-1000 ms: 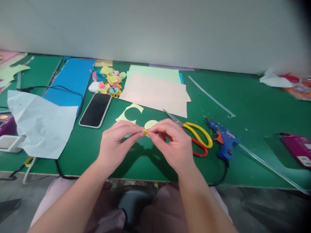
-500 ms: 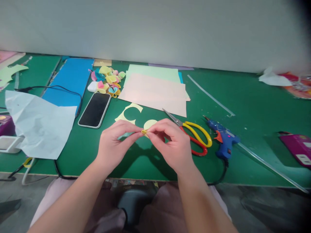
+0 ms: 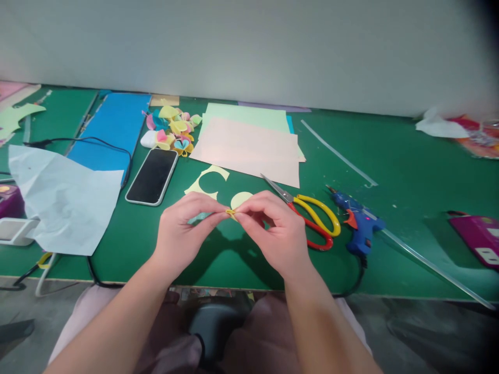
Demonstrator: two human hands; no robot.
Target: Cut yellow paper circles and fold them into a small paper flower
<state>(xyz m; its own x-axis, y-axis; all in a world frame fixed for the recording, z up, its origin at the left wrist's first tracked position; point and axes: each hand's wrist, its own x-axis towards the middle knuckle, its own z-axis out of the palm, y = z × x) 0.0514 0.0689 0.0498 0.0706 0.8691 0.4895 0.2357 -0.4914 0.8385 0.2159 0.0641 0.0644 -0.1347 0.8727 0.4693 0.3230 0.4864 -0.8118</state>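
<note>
Yellow paper, a small folded piece (image 3: pixel 231 211), is pinched between thumb and forefinger tips of both hands. The left hand (image 3: pixel 181 231) and the right hand (image 3: pixel 276 236) meet just above the green table top (image 3: pixel 409 171), and the table's near edge runs under the wrists.

Scissors with yellow and red handles (image 3: pixel 314 221) lie just beside the right hand, with a blue glue gun (image 3: pixel 358 223) farther right, then a wide bare stretch of green. Beyond the fingertips lies a pale yellow offcut with round holes (image 3: pixel 206 182), near the edge of a pink paper sheet (image 3: pixel 249 148). A black phone (image 3: pixel 153 176) and a crumpled white sheet (image 3: pixel 66 202) lie to the left of the left hand. The strip between them and that hand is bare.
</note>
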